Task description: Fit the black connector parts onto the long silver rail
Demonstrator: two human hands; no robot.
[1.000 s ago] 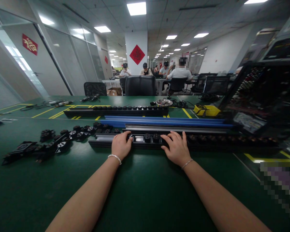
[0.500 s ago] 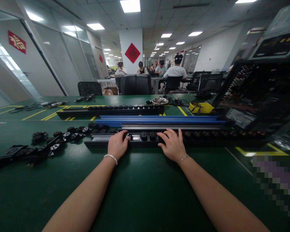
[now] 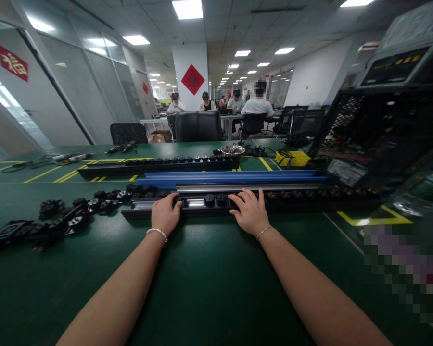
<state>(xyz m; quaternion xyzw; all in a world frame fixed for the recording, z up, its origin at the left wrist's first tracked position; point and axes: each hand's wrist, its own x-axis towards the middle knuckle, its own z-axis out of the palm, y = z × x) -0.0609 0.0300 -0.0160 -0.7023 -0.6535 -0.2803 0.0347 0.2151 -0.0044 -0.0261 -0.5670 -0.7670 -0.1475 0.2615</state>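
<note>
A long black rail (image 3: 198, 213) with a silvery channel lies crosswise in front of me. Round black socket modules (image 3: 209, 200) sit in a row along it. Near the rail's left end, my left hand (image 3: 165, 211) has its thumb and fingers closed around a small black module (image 3: 177, 199), mostly hidden by the fingers. A bare stretch of channel shows just right of that thumb. My right hand (image 3: 252, 215) rests over the row further right, fingers spread, fingertips touching the modules or the rail; the parts under the palm are hidden.
Loose black modules (image 3: 75, 222) lie in a line at left. Behind the rail are blue profiles (image 3: 231, 177), another filled rail (image 3: 159, 167), a metal bowl (image 3: 233, 150) and a yellow box (image 3: 292, 158). A dark open cabinet (image 3: 382, 129) stands at right.
My left hand has slid slightly left along the rail, and the bare channel beside it looks wider. My right hand keeps its place on the row. The whole view has shifted a little.
</note>
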